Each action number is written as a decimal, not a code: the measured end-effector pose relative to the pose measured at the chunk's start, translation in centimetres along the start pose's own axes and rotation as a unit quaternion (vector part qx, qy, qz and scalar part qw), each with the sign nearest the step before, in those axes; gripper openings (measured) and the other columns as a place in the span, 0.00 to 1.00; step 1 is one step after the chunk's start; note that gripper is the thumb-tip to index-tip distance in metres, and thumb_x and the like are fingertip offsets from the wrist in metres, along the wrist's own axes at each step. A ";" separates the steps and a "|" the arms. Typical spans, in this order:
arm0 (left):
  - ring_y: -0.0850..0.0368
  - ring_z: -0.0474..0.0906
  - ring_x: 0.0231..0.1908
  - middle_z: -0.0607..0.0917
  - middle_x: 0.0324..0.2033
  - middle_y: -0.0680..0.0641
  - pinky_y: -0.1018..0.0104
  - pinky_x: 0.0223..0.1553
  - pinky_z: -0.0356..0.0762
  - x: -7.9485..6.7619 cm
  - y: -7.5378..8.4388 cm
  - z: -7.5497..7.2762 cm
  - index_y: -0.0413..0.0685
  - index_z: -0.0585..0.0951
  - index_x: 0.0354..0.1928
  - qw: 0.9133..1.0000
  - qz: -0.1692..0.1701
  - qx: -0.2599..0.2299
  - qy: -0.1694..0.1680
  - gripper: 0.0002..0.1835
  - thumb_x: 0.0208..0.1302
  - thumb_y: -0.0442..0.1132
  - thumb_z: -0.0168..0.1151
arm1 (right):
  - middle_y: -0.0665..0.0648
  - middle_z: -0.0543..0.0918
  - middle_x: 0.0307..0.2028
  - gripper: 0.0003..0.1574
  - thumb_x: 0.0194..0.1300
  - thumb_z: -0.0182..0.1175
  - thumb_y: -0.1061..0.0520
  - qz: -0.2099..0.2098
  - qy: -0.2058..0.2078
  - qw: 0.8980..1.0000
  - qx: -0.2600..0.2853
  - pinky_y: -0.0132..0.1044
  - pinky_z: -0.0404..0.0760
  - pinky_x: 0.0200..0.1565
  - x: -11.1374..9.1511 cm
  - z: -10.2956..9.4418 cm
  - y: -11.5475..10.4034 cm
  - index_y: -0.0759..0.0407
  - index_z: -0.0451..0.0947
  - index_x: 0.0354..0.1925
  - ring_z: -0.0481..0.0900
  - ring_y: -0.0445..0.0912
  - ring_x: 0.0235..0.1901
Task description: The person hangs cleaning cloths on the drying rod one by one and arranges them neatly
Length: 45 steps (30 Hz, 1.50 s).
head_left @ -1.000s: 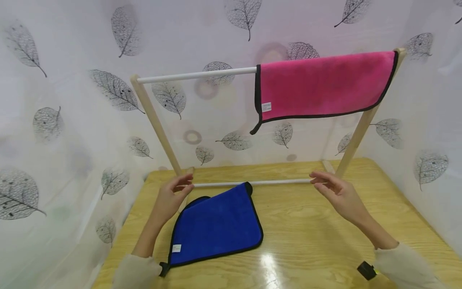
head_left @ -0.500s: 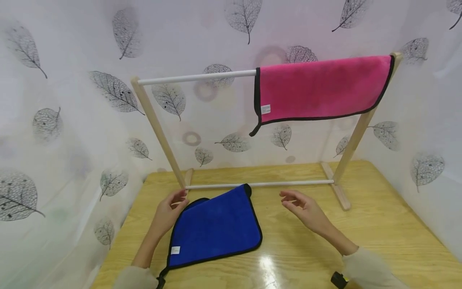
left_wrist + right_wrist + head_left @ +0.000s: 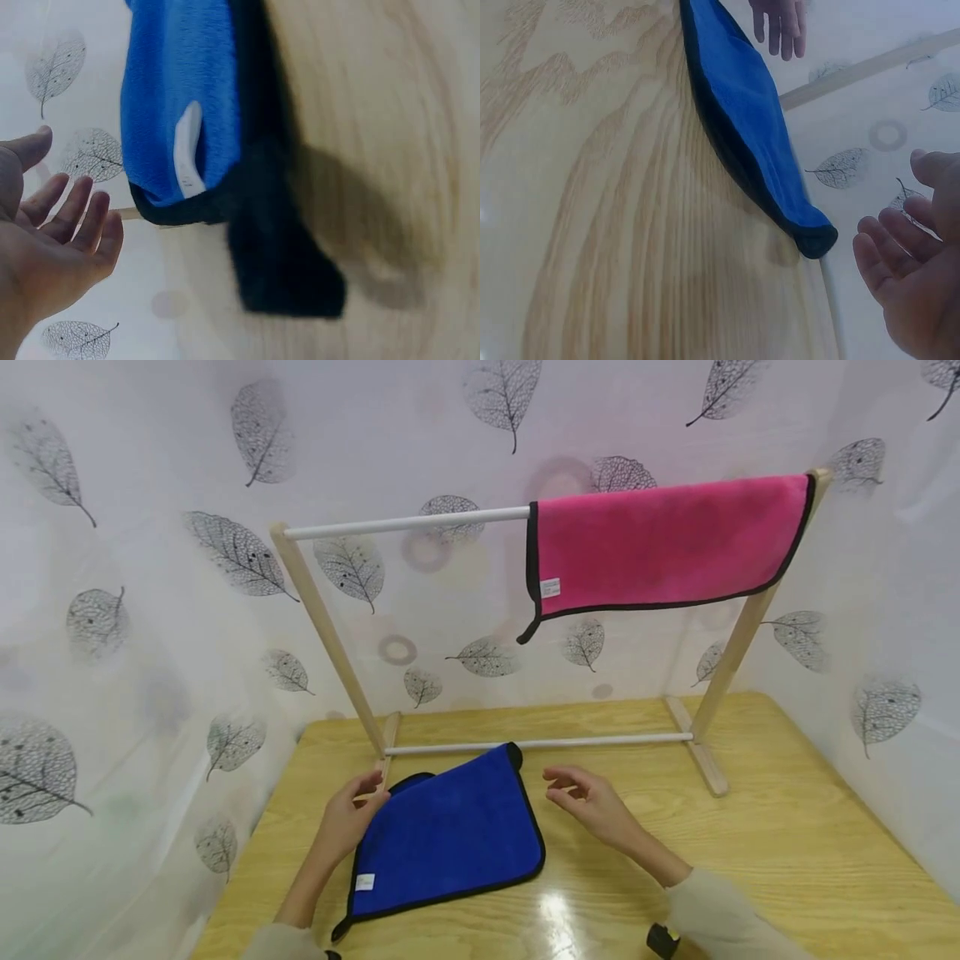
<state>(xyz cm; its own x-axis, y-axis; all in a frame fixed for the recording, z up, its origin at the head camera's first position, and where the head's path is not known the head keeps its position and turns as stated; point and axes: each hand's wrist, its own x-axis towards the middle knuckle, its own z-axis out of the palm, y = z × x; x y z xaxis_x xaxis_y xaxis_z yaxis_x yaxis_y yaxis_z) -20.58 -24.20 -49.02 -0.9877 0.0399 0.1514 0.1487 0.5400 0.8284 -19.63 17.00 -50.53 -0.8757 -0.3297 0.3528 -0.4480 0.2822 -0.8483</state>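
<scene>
A blue towel point(image 3: 453, 839) with black edging, a white label and a black corner loop lies folded on the table in the head view. My left hand point(image 3: 352, 810) hovers at its left edge, fingers loosely bent and holding nothing. To the towel's right, my right hand point(image 3: 588, 802) is apart from it, fingers relaxed around nothing. Both wrist views show an empty palm: the left hand point(image 3: 64, 232) beside the towel's label end, the right hand point(image 3: 915, 262) off the towel's far corner point(image 3: 816, 240).
A wooden rack with a white top rail point(image 3: 405, 522) and a lower rail point(image 3: 600, 742) stands behind the towel. A pink towel point(image 3: 667, 547) hangs over the right half of the top rail. Leaf-patterned sheeting point(image 3: 150, 610) surrounds the wooden table point(image 3: 787, 827).
My right hand has moved left and down from the rack's right post toward the blue towel. My left hand has come slightly down and nearer. The towels have stayed in place.
</scene>
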 end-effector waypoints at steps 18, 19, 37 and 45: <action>0.38 0.76 0.60 0.81 0.60 0.33 0.44 0.58 0.77 -0.2 -2.0 1.1 0.32 0.78 0.64 0.997 -0.062 0.027 0.034 0.23 0.72 0.36 0.66 | 0.71 0.84 0.49 0.25 0.68 0.69 0.63 0.008 -0.035 0.999 -0.010 0.38 0.84 0.44 1.3 4.3 1.1 0.77 0.77 0.58 0.84 0.63 0.46; 0.38 0.76 0.60 0.81 0.60 0.33 0.45 0.58 0.77 -0.2 -2.1 1.1 0.33 0.78 0.65 0.997 -0.067 0.025 0.031 0.23 0.72 0.36 0.66 | 0.70 0.84 0.49 0.25 0.68 0.69 0.62 0.013 -0.037 0.999 -0.007 0.39 0.84 0.44 1.3 4.3 1.2 0.76 0.77 0.58 0.84 0.63 0.46; 0.41 0.82 0.49 0.86 0.48 0.35 0.47 0.51 0.80 0.0 -1.3 2.2 0.29 0.82 0.57 0.996 -0.048 0.078 -0.008 0.18 0.65 0.25 0.67 | 0.64 0.80 0.52 0.24 0.57 0.77 0.63 -0.034 -0.163 0.959 -0.229 0.55 0.77 0.57 0.9 3.7 0.4 0.73 0.84 0.50 0.76 0.61 0.54; 0.47 0.82 0.46 0.87 0.44 0.41 0.54 0.47 0.81 -0.3 -0.8 3.4 0.30 0.83 0.55 0.995 -0.061 0.068 -0.050 0.18 0.63 0.28 0.70 | 0.60 0.80 0.49 0.16 0.60 0.75 0.64 -0.019 -0.177 0.949 -0.259 0.53 0.79 0.54 -1.2 1.5 -0.5 0.69 0.86 0.46 0.77 0.58 0.52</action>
<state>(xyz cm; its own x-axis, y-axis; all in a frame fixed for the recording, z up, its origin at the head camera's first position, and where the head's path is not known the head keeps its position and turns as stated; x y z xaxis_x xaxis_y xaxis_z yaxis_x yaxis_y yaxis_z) -20.59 -21.75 -51.54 -0.9988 0.0479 -0.0059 0.0269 0.6537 0.7563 -18.07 15.90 -51.19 -0.7828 -0.6050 0.1455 -0.5866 0.6395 -0.4970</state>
